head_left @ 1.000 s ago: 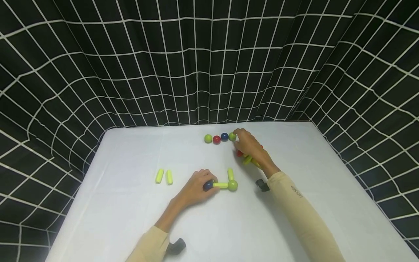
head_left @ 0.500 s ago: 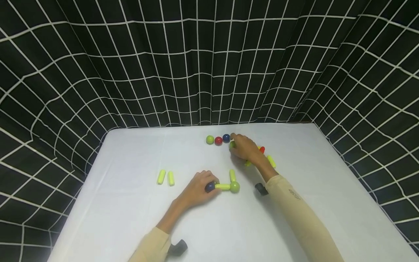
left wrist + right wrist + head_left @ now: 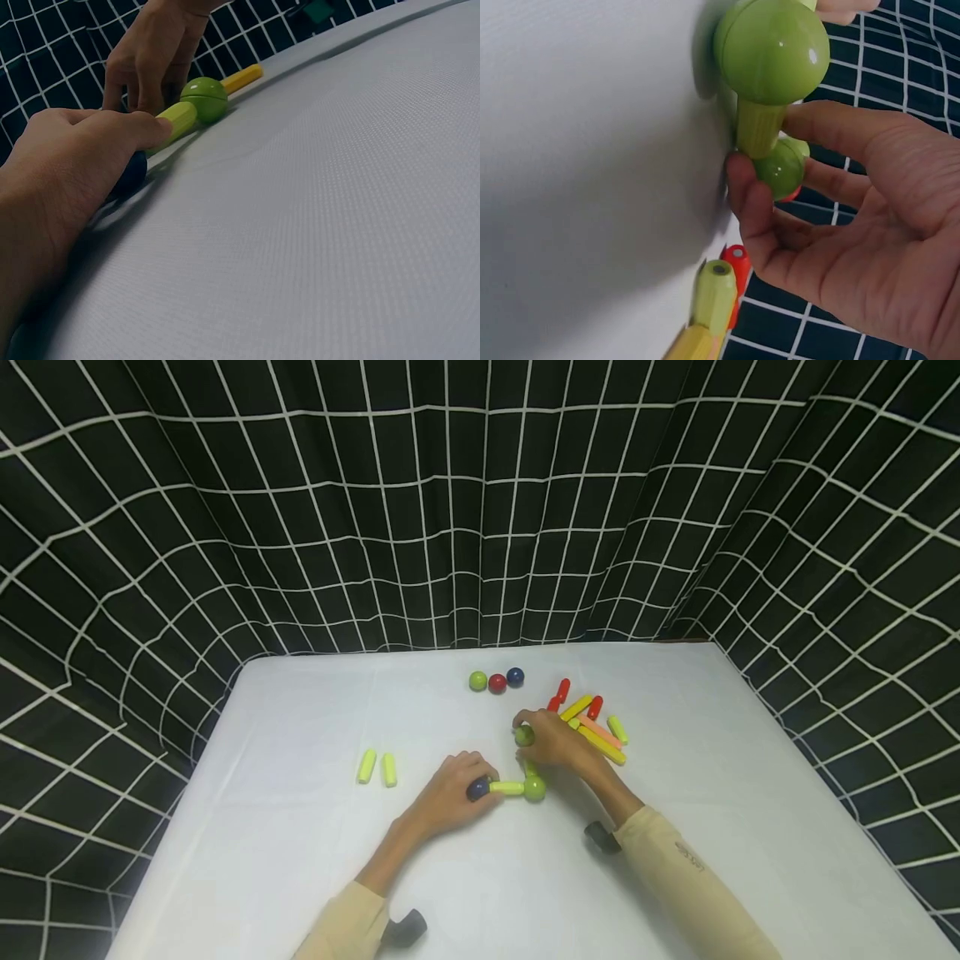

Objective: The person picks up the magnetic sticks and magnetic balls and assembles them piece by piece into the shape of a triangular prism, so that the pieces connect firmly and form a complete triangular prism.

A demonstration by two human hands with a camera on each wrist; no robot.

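Note:
My left hand [image 3: 450,793] grips a dark blue ball [image 3: 477,789]. From that ball a light yellow-green stick [image 3: 507,788] runs right to a green ball [image 3: 534,788]. A second yellow-green stick [image 3: 759,129] extends from this joined green ball, away from me and partly behind my right hand [image 3: 555,743]. Between its thumb and fingers, the right hand holds another green ball [image 3: 524,736], near the second stick's far end. In the right wrist view that held ball [image 3: 780,171] overlaps the stick's end; whether they touch I cannot tell.
Green [image 3: 477,681], red [image 3: 497,683] and dark blue [image 3: 515,677] balls line up at the back. A pile of red, yellow, peach and green sticks [image 3: 600,743] lies beyond the right hand. Two yellow-green sticks [image 3: 389,770] lie left. Black gridded curtains surround the white table [image 3: 285,860].
My right hand has taken the green ball from the row's right end and brought it nearer, to the second stick, uncovering the pile of sticks. The left hand keeps its hold in place.

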